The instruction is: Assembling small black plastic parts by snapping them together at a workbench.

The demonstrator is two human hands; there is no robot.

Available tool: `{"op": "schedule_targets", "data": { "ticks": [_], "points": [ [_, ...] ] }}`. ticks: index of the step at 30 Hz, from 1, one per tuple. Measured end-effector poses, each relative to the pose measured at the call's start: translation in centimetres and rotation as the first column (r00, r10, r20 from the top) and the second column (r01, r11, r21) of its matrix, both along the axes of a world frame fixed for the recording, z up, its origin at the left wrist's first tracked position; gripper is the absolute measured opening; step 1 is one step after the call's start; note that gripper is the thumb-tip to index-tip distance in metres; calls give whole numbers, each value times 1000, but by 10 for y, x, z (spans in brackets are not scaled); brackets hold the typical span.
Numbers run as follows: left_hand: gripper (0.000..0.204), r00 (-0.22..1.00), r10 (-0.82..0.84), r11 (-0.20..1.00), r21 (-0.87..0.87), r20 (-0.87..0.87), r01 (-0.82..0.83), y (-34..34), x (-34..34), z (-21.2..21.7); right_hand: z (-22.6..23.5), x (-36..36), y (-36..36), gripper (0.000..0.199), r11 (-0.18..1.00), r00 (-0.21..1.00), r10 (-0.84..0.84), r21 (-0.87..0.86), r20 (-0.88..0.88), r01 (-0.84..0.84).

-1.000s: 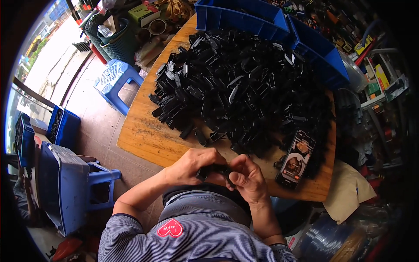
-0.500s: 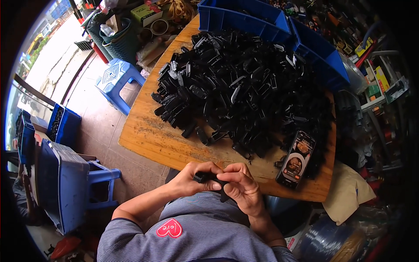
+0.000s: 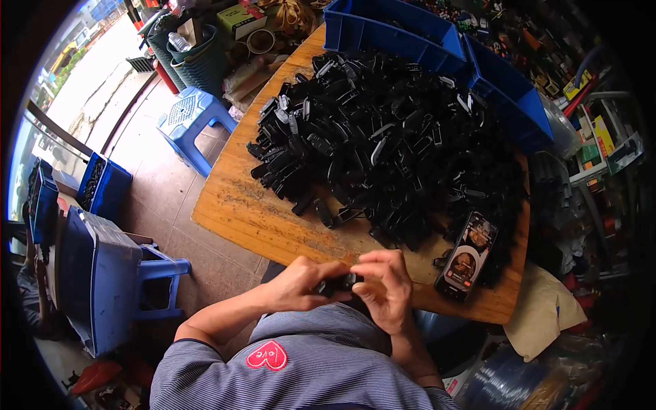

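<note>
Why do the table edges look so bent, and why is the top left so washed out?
Head view: the fisheye lens bows the wooden table toward the dark round rim. Daylight on the pavement at upper left glares white. The heap of black parts merges into one dark mass. The left hand and right hand look sharp, not blurred.

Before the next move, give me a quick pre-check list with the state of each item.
1. Both hands on the part: left hand and right hand meet on a small black part at the near table edge. Ok.
2. Grip on the part: fingers cover most of it. Cannot tell how firm.
3. Supply: pile of black parts fills the wooden table, apart from the hands. Ok.
4. Phone lies right of the right hand near the table edge, screen lit, close to the pile. Not ok; easy to knock.
5. Blue bins at the far edge: contents cannot tell.
</note>
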State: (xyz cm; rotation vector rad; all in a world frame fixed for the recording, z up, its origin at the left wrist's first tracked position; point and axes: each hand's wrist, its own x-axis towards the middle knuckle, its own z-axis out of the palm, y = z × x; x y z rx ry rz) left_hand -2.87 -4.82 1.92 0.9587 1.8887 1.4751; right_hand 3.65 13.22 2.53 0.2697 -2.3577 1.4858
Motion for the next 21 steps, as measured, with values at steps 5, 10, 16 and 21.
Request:
{"op": "schedule_targets", "data": {
  "ticks": [5,10,16,21],
  "points": [
    [39,839,245,964,33,-485,-263,-2,-42,4,-8,-13,20,19,822,952,-305,502,-12,270],
    [27,634,123,868,-228,-764,-442,6,-44,-2,-16,-10,19,12,868,966,-258,443,14,225],
    [25,598,123,860,-216,-792,-463,-7,-42,-3,-16,1,27,19,971,952,-204,-74,230,226],
    [44,911,222,969,182,-346,-167,3,-24,7,6,-8,18,27,499,952,183,-858,244,124]
  ]
}}
